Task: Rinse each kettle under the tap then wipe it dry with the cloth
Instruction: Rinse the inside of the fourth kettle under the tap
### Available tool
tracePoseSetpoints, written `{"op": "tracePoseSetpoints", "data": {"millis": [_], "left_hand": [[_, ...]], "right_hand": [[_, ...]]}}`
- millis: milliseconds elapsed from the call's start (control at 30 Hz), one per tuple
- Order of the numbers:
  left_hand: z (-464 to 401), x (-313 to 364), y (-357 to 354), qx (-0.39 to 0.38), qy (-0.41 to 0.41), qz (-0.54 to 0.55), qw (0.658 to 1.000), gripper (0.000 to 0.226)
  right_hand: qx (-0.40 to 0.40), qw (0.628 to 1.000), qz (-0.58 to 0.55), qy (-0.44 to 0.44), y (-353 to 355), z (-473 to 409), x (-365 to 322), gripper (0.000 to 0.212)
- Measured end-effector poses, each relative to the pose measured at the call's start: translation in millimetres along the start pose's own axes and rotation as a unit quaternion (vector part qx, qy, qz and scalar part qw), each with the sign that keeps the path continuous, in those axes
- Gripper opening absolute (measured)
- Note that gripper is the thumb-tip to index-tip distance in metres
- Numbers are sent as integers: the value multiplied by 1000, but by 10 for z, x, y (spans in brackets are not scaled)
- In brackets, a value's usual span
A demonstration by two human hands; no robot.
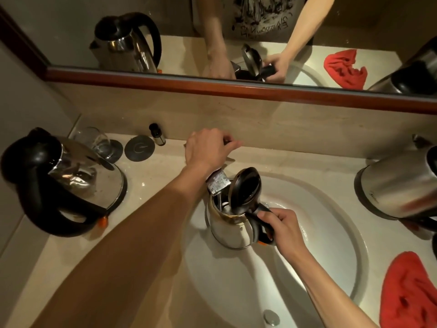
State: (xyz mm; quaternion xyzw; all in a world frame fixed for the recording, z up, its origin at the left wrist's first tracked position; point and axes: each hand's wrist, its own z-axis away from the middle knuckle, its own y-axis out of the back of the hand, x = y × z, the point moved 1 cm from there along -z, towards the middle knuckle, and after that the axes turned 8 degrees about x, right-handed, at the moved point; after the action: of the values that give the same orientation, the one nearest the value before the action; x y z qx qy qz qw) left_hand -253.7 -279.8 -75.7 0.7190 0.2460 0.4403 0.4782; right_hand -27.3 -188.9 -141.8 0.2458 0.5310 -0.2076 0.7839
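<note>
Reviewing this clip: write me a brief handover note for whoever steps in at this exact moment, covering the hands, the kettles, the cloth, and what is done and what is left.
Left hand rests on the tap handle, fingers curled over it.
Right hand grips the handle of the open kettle, held in the sink with its mouth under the tap spout, lid up.
Whether water is flowing cannot be told.
Left kettle and right kettle stand on the counter.
Red cloth lies at the sink's right, untouched.
Left to do: finish this rinse and wipe it dry; whether the other kettles are done cannot be told.
</note>
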Motion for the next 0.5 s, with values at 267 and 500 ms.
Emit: {"op": "tracePoseSetpoints", "data": {"millis": [267, 500], "left_hand": [[6, -6, 10, -4, -21, -12, 1000, 39], [24, 10, 64, -21, -34, -30, 999, 40]], "right_hand": [[-7, 1000, 11, -2, 50, -22, -1, 43], [-24, 1000, -1, 0, 104, -40, 36, 54]]}}
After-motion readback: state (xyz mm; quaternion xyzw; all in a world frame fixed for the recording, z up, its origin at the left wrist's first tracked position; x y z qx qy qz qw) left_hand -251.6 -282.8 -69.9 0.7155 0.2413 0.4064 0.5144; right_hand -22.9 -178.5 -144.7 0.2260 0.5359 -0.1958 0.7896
